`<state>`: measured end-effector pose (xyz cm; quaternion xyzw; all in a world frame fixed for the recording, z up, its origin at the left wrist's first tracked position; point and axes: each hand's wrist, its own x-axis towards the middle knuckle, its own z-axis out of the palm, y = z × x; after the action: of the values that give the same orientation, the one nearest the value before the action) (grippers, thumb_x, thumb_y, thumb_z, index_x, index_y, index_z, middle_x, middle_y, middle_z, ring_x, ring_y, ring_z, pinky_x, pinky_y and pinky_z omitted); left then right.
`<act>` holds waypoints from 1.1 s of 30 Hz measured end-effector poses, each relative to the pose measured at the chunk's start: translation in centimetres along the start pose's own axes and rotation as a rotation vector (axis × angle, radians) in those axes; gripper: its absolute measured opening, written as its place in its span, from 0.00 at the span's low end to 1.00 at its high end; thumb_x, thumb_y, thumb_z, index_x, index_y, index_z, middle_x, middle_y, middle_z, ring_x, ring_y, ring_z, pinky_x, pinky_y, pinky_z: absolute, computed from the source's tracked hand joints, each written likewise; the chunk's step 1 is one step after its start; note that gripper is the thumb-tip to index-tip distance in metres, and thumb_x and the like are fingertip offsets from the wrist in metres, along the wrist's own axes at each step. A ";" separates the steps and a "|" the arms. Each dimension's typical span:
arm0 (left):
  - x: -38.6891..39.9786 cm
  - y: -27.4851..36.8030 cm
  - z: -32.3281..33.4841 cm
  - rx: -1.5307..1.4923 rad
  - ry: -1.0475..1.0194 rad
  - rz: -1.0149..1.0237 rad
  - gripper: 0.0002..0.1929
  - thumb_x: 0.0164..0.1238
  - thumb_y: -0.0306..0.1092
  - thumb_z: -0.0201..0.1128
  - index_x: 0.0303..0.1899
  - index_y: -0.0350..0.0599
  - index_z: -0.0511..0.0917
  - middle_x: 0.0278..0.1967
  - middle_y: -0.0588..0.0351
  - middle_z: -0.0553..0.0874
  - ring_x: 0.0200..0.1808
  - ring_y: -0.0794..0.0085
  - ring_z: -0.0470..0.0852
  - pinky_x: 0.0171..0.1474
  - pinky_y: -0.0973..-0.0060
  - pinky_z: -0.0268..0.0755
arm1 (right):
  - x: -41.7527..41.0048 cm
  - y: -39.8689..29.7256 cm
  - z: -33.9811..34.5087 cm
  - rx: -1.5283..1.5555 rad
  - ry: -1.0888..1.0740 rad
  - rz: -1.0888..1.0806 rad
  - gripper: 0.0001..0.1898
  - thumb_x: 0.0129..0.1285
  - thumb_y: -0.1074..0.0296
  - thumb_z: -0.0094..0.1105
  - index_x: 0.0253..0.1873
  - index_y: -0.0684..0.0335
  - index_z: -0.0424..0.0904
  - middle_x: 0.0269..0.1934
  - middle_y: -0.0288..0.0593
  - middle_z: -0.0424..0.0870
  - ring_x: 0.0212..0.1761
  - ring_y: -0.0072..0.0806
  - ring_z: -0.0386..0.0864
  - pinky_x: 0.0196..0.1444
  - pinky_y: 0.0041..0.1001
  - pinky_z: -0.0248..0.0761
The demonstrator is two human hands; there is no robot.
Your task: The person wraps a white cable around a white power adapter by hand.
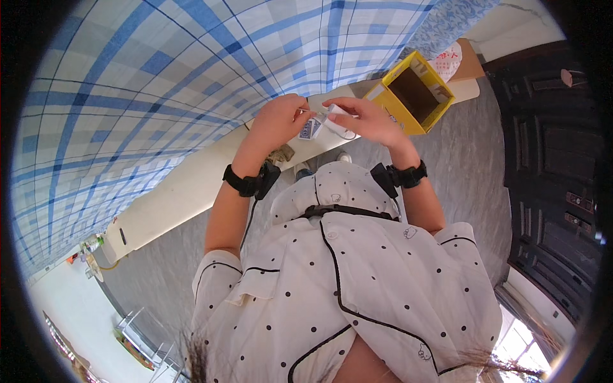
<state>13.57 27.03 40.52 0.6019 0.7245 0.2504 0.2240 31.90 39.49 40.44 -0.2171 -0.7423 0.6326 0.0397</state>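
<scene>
Both hands meet above a narrow pale bench, below a blue checked cloth. In my right hand (371,119) is a small white box (341,119), held between thumb and fingers, with a thin pale cord or strip (346,135) looping beneath it. My left hand (281,119) pinches a thin, clear or pale piece between thumb and forefinger, close to the box; its exact shape is too small to tell. Just under my fingertips, a blue-and-white patterned card box (309,129) rests on the bench. A crumpled brownish thing (281,153) lies beside my left wrist.
An open yellow cardboard box (378,98) stands at the bench's right part, with a brown carton (469,62) behind it. The checked cloth (158,86) hangs along the far side. The pale bench (172,191) runs to the lower left, bearing a dark slim object (123,236).
</scene>
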 end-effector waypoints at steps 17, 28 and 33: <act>-1.5 2.8 2.5 0.034 0.195 0.092 0.12 0.68 0.29 0.50 0.50 0.38 0.72 0.39 0.45 0.78 0.40 0.48 0.77 0.42 0.58 0.70 | 2.5 4.8 1.3 0.091 0.264 -0.013 0.25 0.64 0.54 0.60 0.58 0.67 0.73 0.46 0.40 0.82 0.43 0.22 0.76 0.43 0.21 0.70; -1.5 3.6 3.9 0.180 0.232 0.108 0.19 0.68 0.31 0.52 0.59 0.36 0.68 0.35 0.47 0.76 0.37 0.54 0.78 0.38 0.61 0.72 | 2.5 2.2 2.4 0.652 0.289 0.260 0.20 0.65 0.54 0.59 0.56 0.61 0.75 0.44 0.32 0.78 0.44 0.17 0.73 0.43 0.18 0.67; -1.8 3.5 4.8 0.241 0.293 0.170 0.17 0.66 0.34 0.56 0.54 0.37 0.72 0.33 0.50 0.76 0.34 0.57 0.79 0.35 0.63 0.73 | 3.3 2.7 2.4 0.822 0.270 0.199 0.21 0.65 0.54 0.59 0.56 0.62 0.74 0.43 0.34 0.78 0.46 0.20 0.73 0.45 0.23 0.69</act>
<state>19.49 26.26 39.07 0.6405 0.7205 0.2648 0.0208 28.87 38.76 36.68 -0.3341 -0.3928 0.8420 0.1583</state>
